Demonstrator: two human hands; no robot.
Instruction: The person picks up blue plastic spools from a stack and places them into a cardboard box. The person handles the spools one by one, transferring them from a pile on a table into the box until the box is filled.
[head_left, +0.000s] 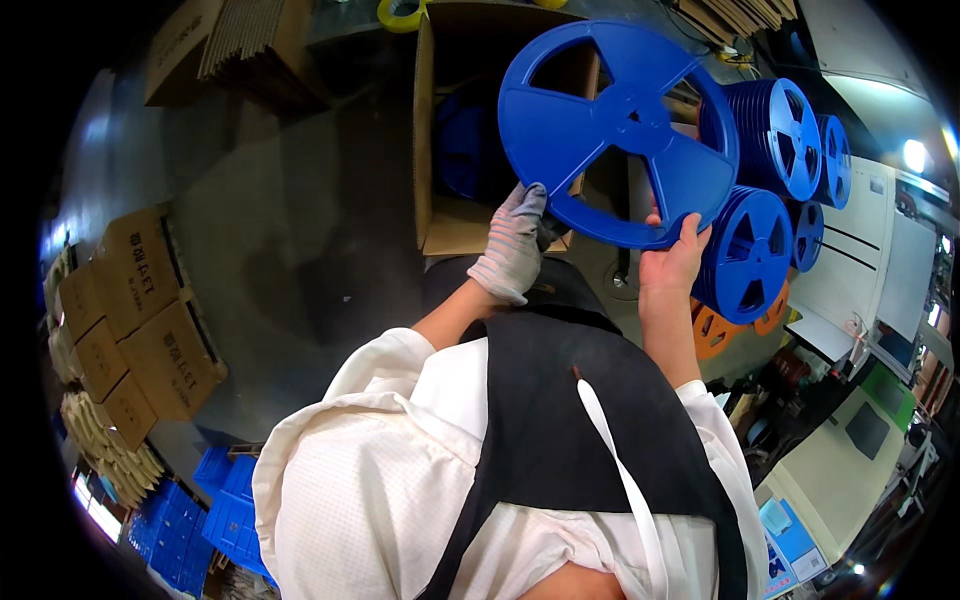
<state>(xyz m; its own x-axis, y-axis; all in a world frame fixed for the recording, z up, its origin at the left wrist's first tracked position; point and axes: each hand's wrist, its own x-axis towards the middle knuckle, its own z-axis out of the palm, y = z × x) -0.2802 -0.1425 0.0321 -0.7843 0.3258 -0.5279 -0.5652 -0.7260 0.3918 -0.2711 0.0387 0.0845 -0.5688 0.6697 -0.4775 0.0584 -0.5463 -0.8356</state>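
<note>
A large blue plastic reel with a spoked face and cut-out windows is held up in front of me. My left hand, in a striped grey-white work glove, grips its lower left rim. My bare right hand holds the lower right rim, with fingers partly behind it. Under the reel's left side stands an open cardboard box, with dark blue round shapes inside. Right of the held reel, stacked blue reels stand on edge, several together.
Orange reels sit below the blue stacks. Flattened cardboard leans at the far left, and closed cartons are piled at the left. Blue crates stand at lower left. Yellow tape lies beyond the box; a pale bench is at right.
</note>
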